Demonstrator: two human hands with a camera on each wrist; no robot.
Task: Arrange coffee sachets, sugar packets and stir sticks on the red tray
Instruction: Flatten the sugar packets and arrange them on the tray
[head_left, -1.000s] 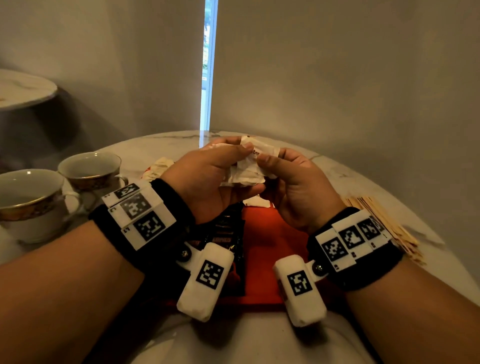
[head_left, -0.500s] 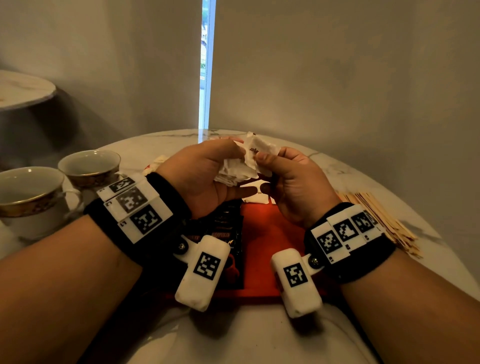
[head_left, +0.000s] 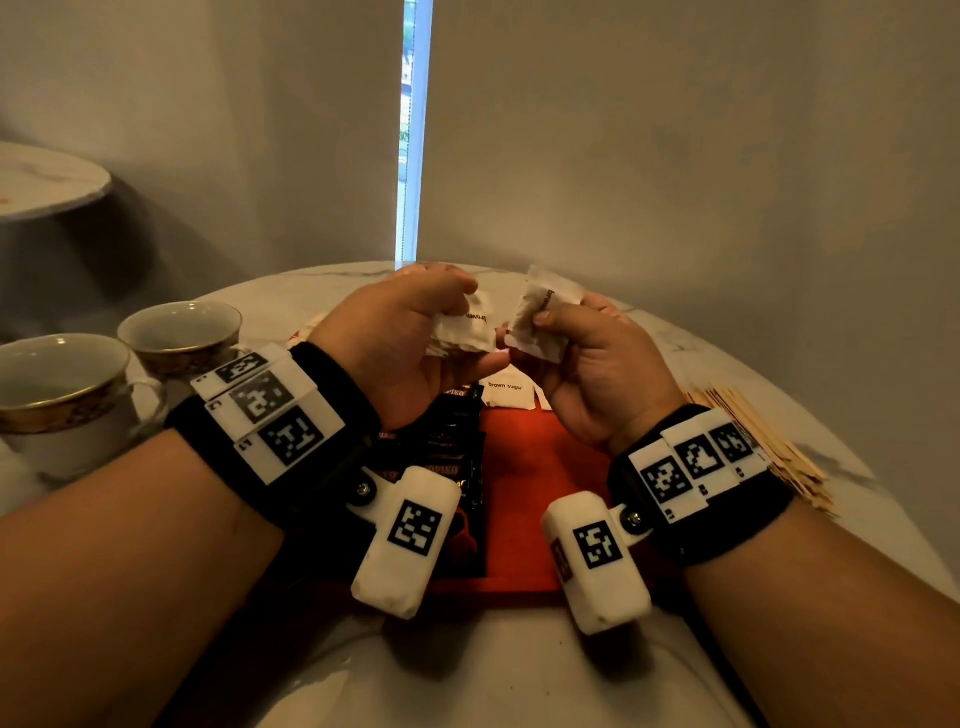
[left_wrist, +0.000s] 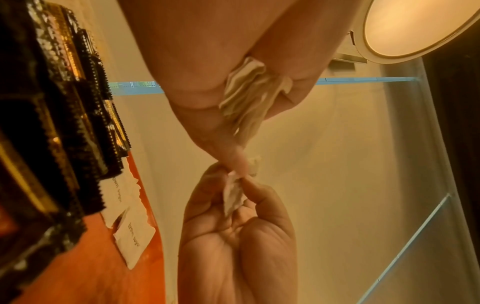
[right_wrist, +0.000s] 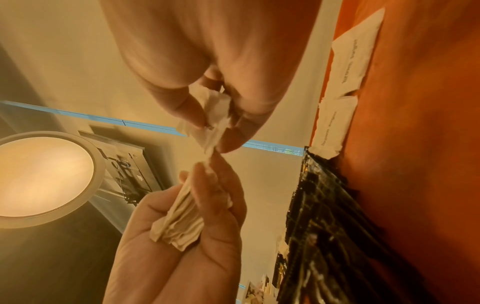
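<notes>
Above the red tray (head_left: 524, 483), my left hand (head_left: 410, 332) grips a bunch of white sugar packets (head_left: 464, 332), seen edge-on in the left wrist view (left_wrist: 246, 90). My right hand (head_left: 587, 348) pinches a single sugar packet (head_left: 540, 319) between thumb and fingers, just right of the bunch. Black coffee sachets (head_left: 447, 457) lie overlapped along the tray's left side. Two brown sugar packets (head_left: 506, 392) lie at the tray's far edge (right_wrist: 348, 59). Wooden stir sticks (head_left: 763, 447) sit in a pile on the table right of the tray.
Two gold-rimmed teacups (head_left: 57, 395) (head_left: 179, 338) stand at the left on the round marble table (head_left: 519, 675). More packets (head_left: 317, 327) lie behind my left wrist. A wall and blinds close off the back.
My hands were together on the bunch of packets. Now the right hand has drawn one packet out and away to the right, leaving a gap between the hands.
</notes>
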